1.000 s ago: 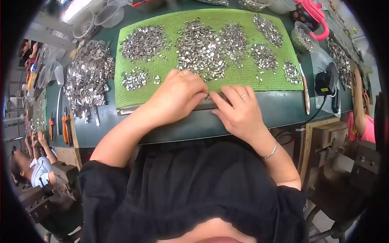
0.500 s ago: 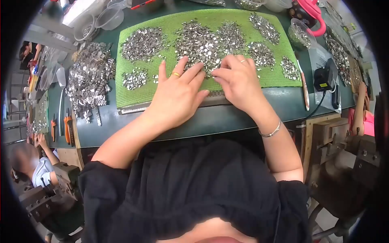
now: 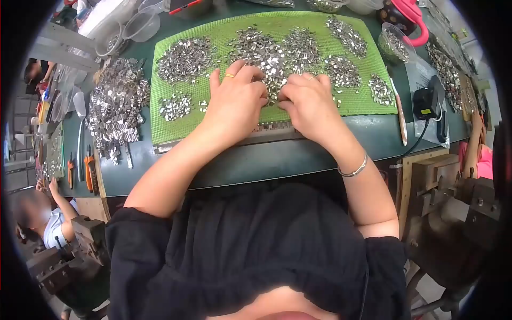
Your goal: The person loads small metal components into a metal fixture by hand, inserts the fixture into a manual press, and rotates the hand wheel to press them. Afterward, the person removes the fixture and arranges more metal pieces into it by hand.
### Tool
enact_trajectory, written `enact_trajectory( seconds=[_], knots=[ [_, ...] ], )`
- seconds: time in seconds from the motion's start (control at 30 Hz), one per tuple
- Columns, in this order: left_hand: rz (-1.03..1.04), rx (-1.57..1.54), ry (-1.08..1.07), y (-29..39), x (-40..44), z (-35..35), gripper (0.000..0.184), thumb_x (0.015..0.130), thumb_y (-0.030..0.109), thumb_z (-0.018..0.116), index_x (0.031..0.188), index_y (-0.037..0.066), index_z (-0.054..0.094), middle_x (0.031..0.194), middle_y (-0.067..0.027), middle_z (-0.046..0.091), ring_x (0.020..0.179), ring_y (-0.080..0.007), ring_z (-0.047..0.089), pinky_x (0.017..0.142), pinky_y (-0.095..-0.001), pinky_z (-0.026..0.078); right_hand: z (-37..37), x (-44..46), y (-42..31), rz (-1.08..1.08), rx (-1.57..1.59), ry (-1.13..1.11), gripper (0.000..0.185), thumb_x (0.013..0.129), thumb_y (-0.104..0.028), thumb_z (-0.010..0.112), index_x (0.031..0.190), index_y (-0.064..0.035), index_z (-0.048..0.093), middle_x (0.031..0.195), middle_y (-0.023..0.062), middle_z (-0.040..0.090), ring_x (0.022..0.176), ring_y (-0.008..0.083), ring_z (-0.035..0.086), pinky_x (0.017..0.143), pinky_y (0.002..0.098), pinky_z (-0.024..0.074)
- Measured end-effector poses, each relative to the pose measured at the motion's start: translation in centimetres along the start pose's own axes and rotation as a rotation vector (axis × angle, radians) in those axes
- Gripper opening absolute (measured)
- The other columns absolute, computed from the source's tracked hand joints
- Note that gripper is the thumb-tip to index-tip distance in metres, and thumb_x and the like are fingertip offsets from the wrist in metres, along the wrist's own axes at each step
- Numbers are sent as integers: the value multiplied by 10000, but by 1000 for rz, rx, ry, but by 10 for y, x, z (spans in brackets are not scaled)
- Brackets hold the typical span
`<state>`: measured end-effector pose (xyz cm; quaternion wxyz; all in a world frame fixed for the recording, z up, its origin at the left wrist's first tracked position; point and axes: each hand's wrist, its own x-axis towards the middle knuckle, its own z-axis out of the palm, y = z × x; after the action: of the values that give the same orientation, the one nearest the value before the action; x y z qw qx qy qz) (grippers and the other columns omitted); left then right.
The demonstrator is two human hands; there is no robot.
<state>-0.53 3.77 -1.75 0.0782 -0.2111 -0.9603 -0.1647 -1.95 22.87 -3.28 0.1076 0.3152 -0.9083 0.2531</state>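
Small shiny metal pieces lie in several piles on a green textured mat (image 3: 213, 114). My left hand (image 3: 234, 101) is at the near side of the central pile (image 3: 272, 65), its fingers curled and the fingertips close to the thumb. Just to its right, my right hand (image 3: 311, 104) has thumb and forefinger pinched together over the same pile. Whatever sits between the fingertips of either hand is too small or hidden to make out. Below the hands, a narrow metal bar (image 3: 274, 129) with small pieces in a row runs along the mat's front edge, partly covered by my left wrist.
Left of the mat lies a heap of metal strips (image 3: 118, 101), with orange-handled pliers (image 3: 90, 172) nearer me. On the right are a plastic tub of pieces (image 3: 396, 45), a black power adapter (image 3: 428, 101) and a flat long-handled tool (image 3: 400, 114). Other people sit at both sides.
My left hand has gone from spread fingers to curled ones, its fingertips drawn in near the thumb. My right hand has shifted slightly downward and stays pinched.
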Motion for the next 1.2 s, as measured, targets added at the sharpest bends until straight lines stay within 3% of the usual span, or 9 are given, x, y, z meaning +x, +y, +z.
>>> enact_trajectory(
  seconds=[0.13,0.2,0.3,0.53,0.67,0.77,0.93,1.03,1.2],
  knots=[
    [81,-7,82,-1,-4,-2,64,840,65,690,895,57,658,1155,-74,610,1239,-326,513,1039,-574,346,5,0,1,-1,1,36,60,774,-39,687,743,-79,656,817,48,608,885,256,601,807,414,351],
    [203,-262,-10,-1,-6,-14,81,829,31,670,894,42,622,1054,-92,612,1085,-315,562,955,-462,403,6,-1,3,-26,-4,79,64,793,-18,647,766,-74,631,807,56,606,872,264,600,800,416,349],
    [259,-303,-79,3,-12,-19,90,819,11,657,888,38,607,958,-95,613,957,-309,570,869,-399,414,1,-6,-3,-2,61,106,59,812,-7,612,794,-64,612,800,67,606,856,280,594,789,416,350],
    [228,-311,-152,-14,-25,-36,86,831,-2,642,900,32,603,915,-99,623,919,-310,584,829,-397,416,-2,-23,-25,39,301,28,23,831,-28,604,818,-47,607,824,97,600,843,305,571,778,411,356],
    [257,-319,-149,-21,-30,-34,89,828,-3,646,899,32,605,909,-94,626,909,-306,585,828,-393,418,5,-26,-25,1,265,76,40,870,-38,601,841,-35,574,831,85,558,828,288,535,780,383,345],
    [282,-307,-160,-21,-30,-31,96,822,4,657,901,34,613,898,-90,628,906,-300,590,828,-388,418,8,-33,-23,-50,213,114,35,807,-34,633,836,-49,621,869,72,593,852,279,554,778,396,374],
    [240,-288,-69,-23,-27,-26,77,829,27,679,893,53,643,915,-75,637,919,-283,599,838,-399,417,5,-49,-23,-176,45,198,205,773,-33,645,974,-32,685,970,51,613,891,254,566,804,395,415],
    [268,-187,64,-25,-20,-23,102,822,55,706,919,63,674,939,-63,642,931,-272,597,854,-403,414,1,-48,-23,-154,59,174,219,766,-27,641,976,-49,696,971,54,601,878,249,559,802,392,405],
    [251,-69,27,-28,1,-10,81,776,120,742,857,127,740,973,-21,602,997,-246,569,892,-411,401,-4,-18,-17,-119,76,109,190,782,-45,684,959,-98,724,890,53,589,849,250,570,798,377,381]
  ],
)
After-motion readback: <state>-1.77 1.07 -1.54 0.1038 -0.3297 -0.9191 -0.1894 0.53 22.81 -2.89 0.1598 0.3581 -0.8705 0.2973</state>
